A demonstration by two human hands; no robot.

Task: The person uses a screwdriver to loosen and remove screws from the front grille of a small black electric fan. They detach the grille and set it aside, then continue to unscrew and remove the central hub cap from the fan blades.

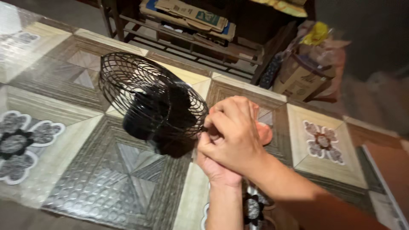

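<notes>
One black fan (155,104) lies on the patterned floor covering (106,170), and two hands work at its edge, one stacked on the other. The right hand (236,134) lies on top, its fingers curled tight and pinched at the near right rim of the wire cage; what exactly sits between the fingertips is too small to tell. The left hand (217,168) comes up from below, mostly hidden under the right, and whether it grips anything cannot be told. The fan sits just left of both hands, touching them at the rim, and stretches away up and to the left. It is a round guard of thin dark wires, spokes fanning out from the centre and crossed by rings, with a solid black mass inside that reads as blades and hub. It is tilted, its face turned up and leftward. Beyond it stands one wooden rack (191,38) holding flattened cardboard (191,15), and one bagged cardboard box (304,72) beside it.
</notes>
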